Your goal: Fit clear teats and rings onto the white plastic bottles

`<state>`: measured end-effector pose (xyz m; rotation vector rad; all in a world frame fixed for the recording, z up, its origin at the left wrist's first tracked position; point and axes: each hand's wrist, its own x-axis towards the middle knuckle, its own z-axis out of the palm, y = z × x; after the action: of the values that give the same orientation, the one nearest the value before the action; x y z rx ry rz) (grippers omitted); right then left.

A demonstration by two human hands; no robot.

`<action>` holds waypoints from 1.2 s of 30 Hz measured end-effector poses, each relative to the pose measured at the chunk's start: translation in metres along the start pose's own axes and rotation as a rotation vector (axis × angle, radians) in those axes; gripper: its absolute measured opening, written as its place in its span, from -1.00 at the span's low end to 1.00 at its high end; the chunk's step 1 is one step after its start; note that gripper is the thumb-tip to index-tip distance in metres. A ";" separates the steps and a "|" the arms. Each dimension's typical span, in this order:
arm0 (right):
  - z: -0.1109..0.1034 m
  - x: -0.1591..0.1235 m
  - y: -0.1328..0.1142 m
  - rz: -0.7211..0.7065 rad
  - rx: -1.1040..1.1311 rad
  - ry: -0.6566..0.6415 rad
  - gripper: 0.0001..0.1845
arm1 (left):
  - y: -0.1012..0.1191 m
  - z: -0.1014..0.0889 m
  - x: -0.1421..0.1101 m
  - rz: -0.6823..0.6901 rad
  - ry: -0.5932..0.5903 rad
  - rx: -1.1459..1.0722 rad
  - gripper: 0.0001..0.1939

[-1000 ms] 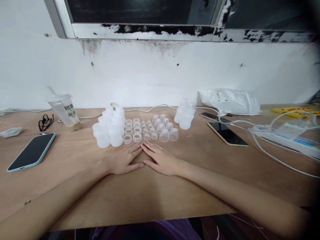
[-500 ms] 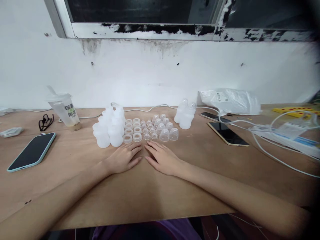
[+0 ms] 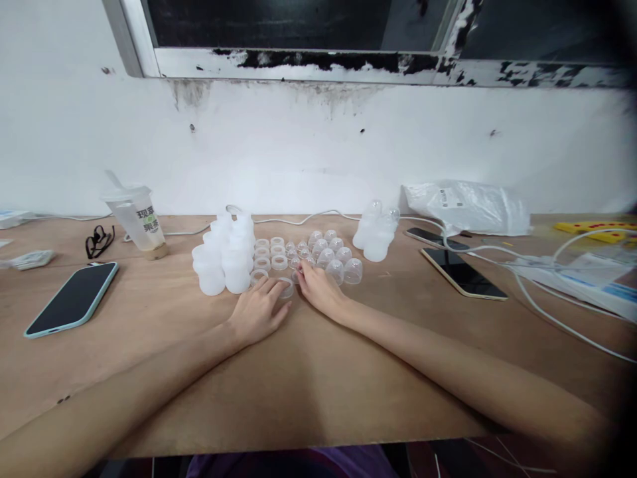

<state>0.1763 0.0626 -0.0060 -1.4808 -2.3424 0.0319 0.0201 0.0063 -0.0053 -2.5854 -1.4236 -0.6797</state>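
Note:
Rows of clear baby-bottle parts lie on the wooden table: collar rings [image 3: 262, 264], small nipples [image 3: 304, 253] and domed caps [image 3: 335, 271]. Frosted white bottles [image 3: 212, 279] stand left of the rings. My left hand [image 3: 255, 312] rests at the front of the rings, fingers apart and holding nothing, touching or nearly touching a collar ring [image 3: 285, 288] that sits forward of its row. Beside it, my right hand [image 3: 321, 290] reaches into the front of the nipples, thumb and fingertips pinched on a nipple that they largely hide.
At the back right stand several capped bottles [image 3: 375, 247], near a plastic bag [image 3: 468, 207]. Phones [image 3: 462, 272] and white cables [image 3: 522, 279] lie right. To the left are a drink cup [image 3: 142, 222], black glasses [image 3: 99, 241] and another phone [image 3: 72, 299].
Both hands were lying flat in front of the parts. My right hand has moved forward and pinched a nipple. A front ring now lies nearer, by my left fingers. The view has shifted slightly.

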 end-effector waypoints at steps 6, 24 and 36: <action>-0.007 -0.025 0.007 -0.158 0.077 0.093 -0.77 | -0.005 0.005 0.000 -0.037 -0.027 -0.070 -0.48; -0.014 -0.036 0.004 -0.157 -0.029 -0.034 -0.73 | -0.010 -0.004 0.001 -0.217 0.111 -0.795 -0.65; -0.013 -0.028 0.010 -0.019 0.764 0.060 -0.67 | -0.014 0.000 0.002 -0.240 0.142 -0.659 -0.61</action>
<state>0.1993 0.0406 -0.0041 -1.0451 -1.9453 0.7695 0.0094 0.0154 -0.0063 -2.7321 -1.6969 -1.5650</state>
